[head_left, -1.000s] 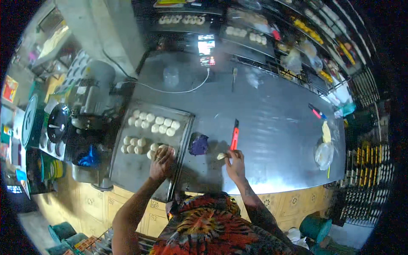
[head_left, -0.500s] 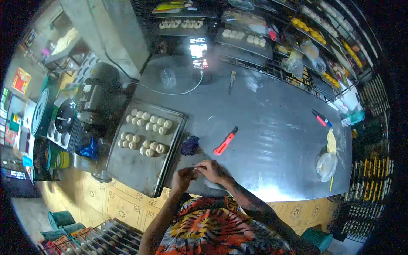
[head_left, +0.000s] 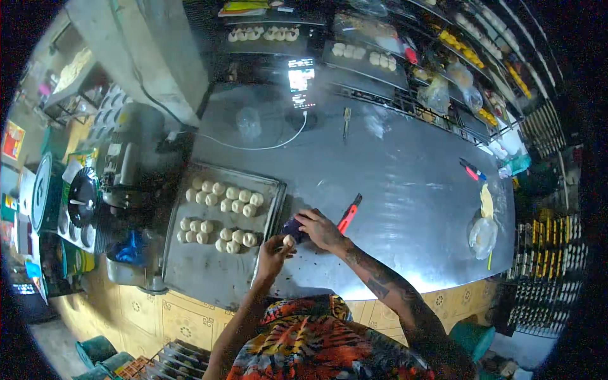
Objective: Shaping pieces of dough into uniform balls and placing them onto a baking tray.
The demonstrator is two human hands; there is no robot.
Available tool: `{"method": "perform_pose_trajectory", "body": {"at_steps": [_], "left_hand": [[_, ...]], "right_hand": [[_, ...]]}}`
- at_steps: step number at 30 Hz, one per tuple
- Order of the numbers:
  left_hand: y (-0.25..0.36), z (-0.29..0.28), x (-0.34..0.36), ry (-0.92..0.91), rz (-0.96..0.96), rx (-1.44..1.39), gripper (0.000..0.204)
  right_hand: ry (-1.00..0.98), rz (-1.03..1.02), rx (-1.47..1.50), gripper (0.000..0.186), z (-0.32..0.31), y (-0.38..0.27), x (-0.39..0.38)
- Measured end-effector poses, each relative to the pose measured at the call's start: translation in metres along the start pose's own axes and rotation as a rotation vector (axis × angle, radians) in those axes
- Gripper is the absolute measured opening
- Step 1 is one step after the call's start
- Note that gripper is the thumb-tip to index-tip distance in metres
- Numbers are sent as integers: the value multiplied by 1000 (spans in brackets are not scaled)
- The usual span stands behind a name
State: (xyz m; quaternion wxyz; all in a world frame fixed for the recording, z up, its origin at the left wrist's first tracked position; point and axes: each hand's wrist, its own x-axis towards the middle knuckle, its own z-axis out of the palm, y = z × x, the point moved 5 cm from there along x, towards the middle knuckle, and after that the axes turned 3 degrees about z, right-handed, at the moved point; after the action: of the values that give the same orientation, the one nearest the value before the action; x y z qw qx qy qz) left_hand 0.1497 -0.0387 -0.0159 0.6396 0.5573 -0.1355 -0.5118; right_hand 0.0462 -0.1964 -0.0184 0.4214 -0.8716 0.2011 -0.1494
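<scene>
My left hand (head_left: 272, 256) is closed around a small piece of pale dough (head_left: 289, 240) beside the right edge of a metal baking tray (head_left: 212, 273). Just above it, my right hand (head_left: 322, 230) has its fingers bent onto a dark purple lump of paste (head_left: 292, 228) lying on the table; its fingertips are partly hidden against the lump. Several round dough balls (head_left: 237, 206) sit in clusters on the tray. A red utility knife (head_left: 349, 215) lies right of the lump, its lower end hidden behind my right hand.
A lit phone (head_left: 301, 82) with a white cable (head_left: 278, 144) stands at the back of the grey table (head_left: 405, 190). A fork-like brush (head_left: 346, 123) lies nearby. On the right are a second cutter (head_left: 470, 169) and a clear plastic bag (head_left: 483, 234). A dark machine (head_left: 123, 161) stands left; loaded racks (head_left: 367, 63) line the back.
My right hand has moved away from my left and up onto the purple lump. My left hand keeps the dough. The whole view has shifted slightly.
</scene>
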Motion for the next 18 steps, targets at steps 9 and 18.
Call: {"method": "perform_pose_trajectory", "body": {"at_steps": [9,18], "left_hand": [[-20,14,34,103,153,-117,20],[-56,-12,54,353,278,334,19]], "right_hand": [[32,-106,-576,25,7,-7,5],[-41,98,-458,16,-9,-16,-7]]}}
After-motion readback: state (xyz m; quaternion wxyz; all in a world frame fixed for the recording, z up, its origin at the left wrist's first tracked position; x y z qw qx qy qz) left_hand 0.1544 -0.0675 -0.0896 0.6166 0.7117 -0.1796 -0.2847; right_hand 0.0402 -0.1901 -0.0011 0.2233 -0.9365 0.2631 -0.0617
